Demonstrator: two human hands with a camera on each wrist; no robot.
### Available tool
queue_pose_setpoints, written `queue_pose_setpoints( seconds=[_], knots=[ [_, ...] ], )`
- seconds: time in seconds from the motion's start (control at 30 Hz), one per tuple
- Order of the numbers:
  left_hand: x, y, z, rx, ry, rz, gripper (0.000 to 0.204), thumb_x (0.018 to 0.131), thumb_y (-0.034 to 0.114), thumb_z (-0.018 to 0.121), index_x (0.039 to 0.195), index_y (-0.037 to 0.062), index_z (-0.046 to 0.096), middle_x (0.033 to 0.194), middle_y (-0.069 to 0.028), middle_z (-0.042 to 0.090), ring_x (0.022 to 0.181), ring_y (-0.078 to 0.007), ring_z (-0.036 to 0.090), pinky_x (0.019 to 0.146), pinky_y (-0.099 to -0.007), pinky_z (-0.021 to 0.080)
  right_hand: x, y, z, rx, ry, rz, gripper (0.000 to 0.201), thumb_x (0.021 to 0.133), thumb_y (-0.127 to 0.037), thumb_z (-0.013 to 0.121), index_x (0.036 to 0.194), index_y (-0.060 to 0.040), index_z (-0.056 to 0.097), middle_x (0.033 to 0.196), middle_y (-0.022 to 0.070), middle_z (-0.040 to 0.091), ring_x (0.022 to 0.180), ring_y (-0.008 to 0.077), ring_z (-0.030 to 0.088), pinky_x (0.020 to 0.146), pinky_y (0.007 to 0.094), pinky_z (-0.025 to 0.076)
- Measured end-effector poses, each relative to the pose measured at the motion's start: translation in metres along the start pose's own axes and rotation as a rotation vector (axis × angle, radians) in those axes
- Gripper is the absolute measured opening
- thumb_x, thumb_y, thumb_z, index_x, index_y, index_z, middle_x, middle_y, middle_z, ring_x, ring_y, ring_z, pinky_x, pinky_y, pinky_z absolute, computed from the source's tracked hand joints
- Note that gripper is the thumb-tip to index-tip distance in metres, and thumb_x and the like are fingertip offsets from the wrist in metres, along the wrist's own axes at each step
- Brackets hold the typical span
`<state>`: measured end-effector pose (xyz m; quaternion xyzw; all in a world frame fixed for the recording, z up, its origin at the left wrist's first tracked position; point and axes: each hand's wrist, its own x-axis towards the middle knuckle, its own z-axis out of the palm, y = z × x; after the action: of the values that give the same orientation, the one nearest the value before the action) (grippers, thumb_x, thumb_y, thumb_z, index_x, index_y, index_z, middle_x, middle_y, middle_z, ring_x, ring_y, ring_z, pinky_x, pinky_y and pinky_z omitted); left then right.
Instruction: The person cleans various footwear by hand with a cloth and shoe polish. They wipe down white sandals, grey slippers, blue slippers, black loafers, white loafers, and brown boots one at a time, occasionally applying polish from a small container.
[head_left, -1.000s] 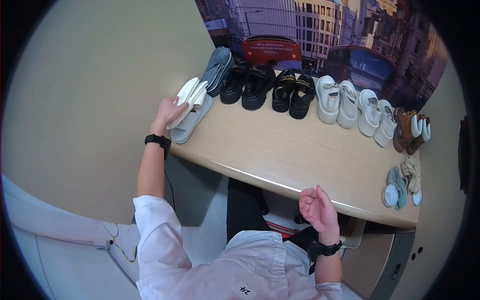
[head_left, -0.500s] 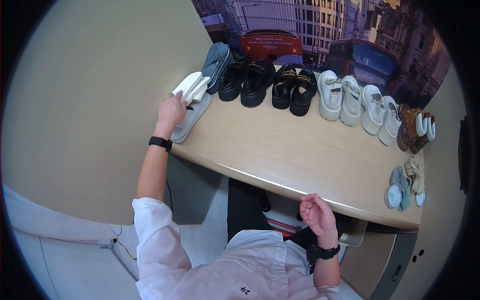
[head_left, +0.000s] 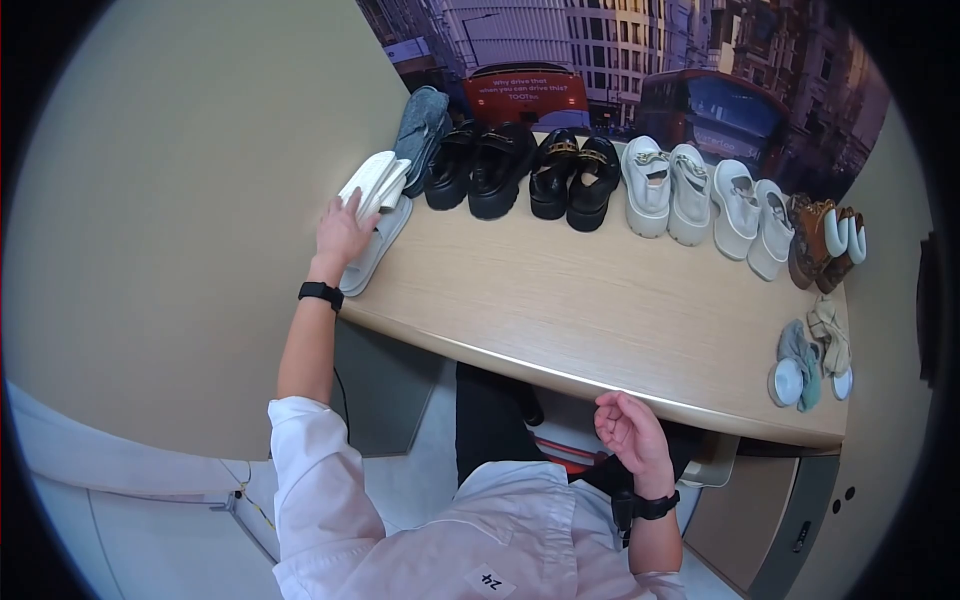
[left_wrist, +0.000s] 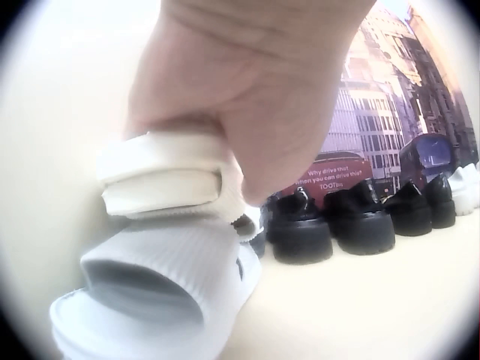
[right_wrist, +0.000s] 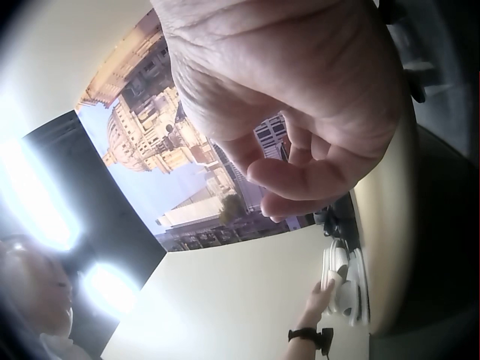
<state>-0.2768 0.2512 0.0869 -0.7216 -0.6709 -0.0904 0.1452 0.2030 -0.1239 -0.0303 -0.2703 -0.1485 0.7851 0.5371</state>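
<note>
At the table's left end, my left hand grips a pair of white slides at their near end. In the left wrist view the thumb lies along the right side of the white slides. Light grey slides sit beneath and nearer to me, partly covered by the hand. Just beyond the white pair stand dark grey slippers. My right hand hangs at the table's front edge, its fingers loosely curled around nothing.
Along the back of the table stand black chunky shoes, black buckled shoes, white platform shoes, white slip-ons and brown boots. Strappy sandals lie at the right end. A wall panel borders the left.
The white slides have shifted from a steeper hold to lying lower over the grey pair, against the dark grey slippers. My right hand stays about where it was, while the head view has shifted slightly.
</note>
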Motion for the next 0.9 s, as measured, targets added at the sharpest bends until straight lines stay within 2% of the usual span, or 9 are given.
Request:
queue_pose_setpoints(
  seconds=[0.13,0.23,0.33,0.43,0.53,0.57,0.67,0.73,0.9],
  knots=[
    [-0.003,0.008,-0.019,-0.04,0.073,-0.066,0.09,0.102,0.072,0.06,0.165,0.0104,0.049,0.16,-0.0343,0.05,0.151,-0.0483,0.049,0.124,-0.0536,0.042,-0.001,0.001,-0.004,-0.027,0.02,-0.003,0.033,0.117,-0.025,0.053,0.125,0.0017,0.069,0.096,0.0115,0.075,0.074,0.0141,0.066,0.055,0.0235,0.047],
    [-0.003,0.005,-0.026,-0.05,0.12,-0.052,0.086,0.104,0.067,0.061,0.163,0.0061,0.051,0.16,-0.0335,0.05,0.15,-0.0477,0.05,0.124,-0.0544,0.043,-0.001,0.001,-0.004,-0.045,0.026,-0.005,0.032,0.117,-0.025,0.054,0.126,0.0018,0.069,0.096,0.0112,0.075,0.074,0.0138,0.066,0.055,0.0233,0.046],
    [-0.003,-0.004,-0.037,-0.182,0.264,-0.013,0.076,0.106,0.056,0.066,0.157,0.0005,0.056,0.159,-0.0334,0.052,0.151,-0.0461,0.049,0.123,-0.0553,0.043,-0.002,0.002,0.0,-0.06,0.024,-0.012,0.033,0.117,-0.025,0.053,0.128,0.0021,0.069,0.097,0.0107,0.075,0.075,0.0135,0.066,0.057,0.0222,0.046],
    [-0.016,0.007,-0.066,-0.378,0.398,0.072,0.06,0.107,0.042,0.071,0.145,-0.0031,0.065,0.147,-0.0298,0.064,0.14,-0.0419,0.06,0.116,-0.0486,0.05,-0.004,0.003,0.002,-0.071,0.01,-0.021,0.033,0.117,-0.023,0.054,0.132,0.0026,0.069,0.101,0.01,0.075,0.078,0.0129,0.066,0.059,0.0209,0.046],
    [-0.046,0.05,-0.084,-1.005,0.28,-0.065,0.043,0.11,0.029,0.069,0.139,-0.0029,0.069,0.131,-0.0213,0.074,0.123,-0.0305,0.072,0.106,-0.0414,0.057,-0.004,-0.001,0.005,-0.13,0.034,-0.026,0.03,0.113,-0.016,0.062,0.136,0.0028,0.07,0.104,0.0073,0.074,0.08,0.0107,0.065,0.061,0.0206,0.045],
    [-0.055,0.067,-0.077,-1.294,0.285,-0.053,0.033,0.113,0.023,0.064,0.133,-0.0024,0.072,0.107,-0.0115,0.078,0.101,-0.0181,0.075,0.092,-0.0317,0.058,-0.003,-0.001,0.006,-0.193,0.061,-0.024,0.03,0.112,-0.013,0.065,0.136,0.0027,0.071,0.104,0.006,0.073,0.08,0.0097,0.064,0.061,0.0208,0.045],
    [-0.105,0.113,-0.08,-1.511,-0.068,0.013,0.029,0.113,0.021,0.063,0.129,-0.0021,0.073,0.093,-0.0053,0.071,0.09,-0.0128,0.069,0.085,-0.0293,0.055,-0.002,-0.006,0.016,-0.288,0.094,-0.034,0.035,0.102,-0.002,0.077,0.136,0.0015,0.073,0.101,0.0004,0.07,0.082,0.0055,0.061,0.064,0.0202,0.046],
    [-0.135,0.151,-0.068,-1.505,-0.132,0.046,0.024,0.113,0.017,0.063,0.123,-0.0017,0.074,0.082,-0.0018,0.065,0.075,-0.0105,0.063,0.073,-0.0273,0.051,-0.004,-0.007,0.019,-0.353,0.108,-0.076,0.035,0.1,-0.001,0.079,0.135,0.0014,0.074,0.101,-0.0002,0.069,0.083,0.0049,0.06,0.065,0.02,0.047],
    [-0.194,0.22,-0.039,-1.607,-0.395,0.057,0.021,0.113,0.017,0.064,0.116,-0.0008,0.076,0.077,0.0002,0.063,0.07,-0.0082,0.06,0.068,-0.0252,0.048,-0.017,-0.008,0.024,-0.436,0.154,-0.173,0.035,0.099,0.001,0.079,0.134,0.0013,0.075,0.106,0.0005,0.072,0.091,0.0056,0.064,0.08,0.0217,0.053]
  ],
)
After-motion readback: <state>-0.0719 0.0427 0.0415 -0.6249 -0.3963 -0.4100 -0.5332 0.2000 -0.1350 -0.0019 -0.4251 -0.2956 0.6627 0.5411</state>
